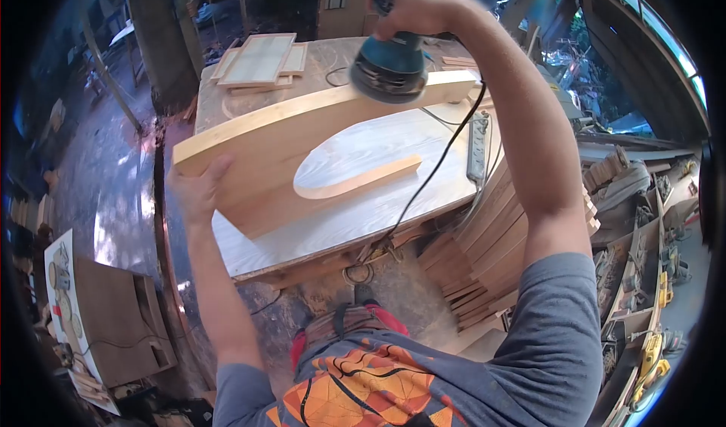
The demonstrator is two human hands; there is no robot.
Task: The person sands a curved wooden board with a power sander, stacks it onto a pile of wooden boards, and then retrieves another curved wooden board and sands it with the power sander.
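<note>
I see the right hand (420, 5) gripping a sander (389, 68) at the raised board's (257, 170) top edge, the left hand (198, 190) clasping its end by the surface's (319, 56) left edge; open room separates board and near edge.

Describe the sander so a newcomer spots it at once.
Start at the workbench, then the large pale board. At that board's upper edge, the right hand holds the sander. It is teal and round-based, unlike the flat panels stacked to its left.
</note>
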